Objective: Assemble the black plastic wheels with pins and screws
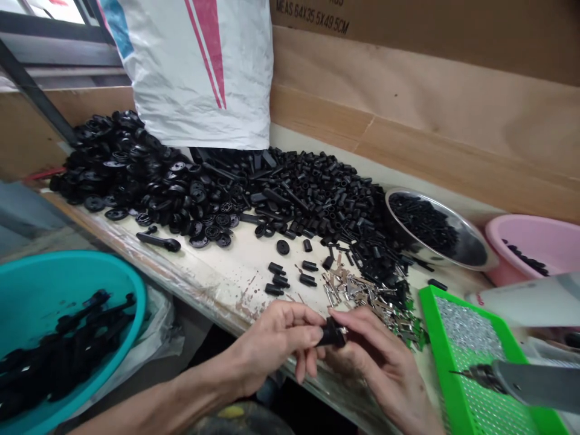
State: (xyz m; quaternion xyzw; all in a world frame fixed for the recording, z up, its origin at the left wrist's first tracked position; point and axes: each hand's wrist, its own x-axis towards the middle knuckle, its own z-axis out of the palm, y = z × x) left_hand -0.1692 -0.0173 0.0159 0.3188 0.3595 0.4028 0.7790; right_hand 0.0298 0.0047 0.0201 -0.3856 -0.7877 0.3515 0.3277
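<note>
My left hand (276,335) pinches a small black plastic part (333,333) between thumb and fingers, above the table's front edge. The fingers of my right hand (385,359) close on the other end of the same part, where a bit of shiny metal shows. Just beyond my hands lie several short black plastic cylinders (280,281) and a round black disc (283,247). A scatter of small metal clips (357,290) spreads behind my right hand. My fingers partly cover the held part.
A heap of black discs and caps (149,175) adjoins black tubes (326,187) at the back. Right: a steel bowl (471,257), pink basin (498,232), green tray (430,314) of small metal pieces and electric screwdriver (521,380). A teal tub (136,284) stands left; a white sack (203,72) hangs behind.
</note>
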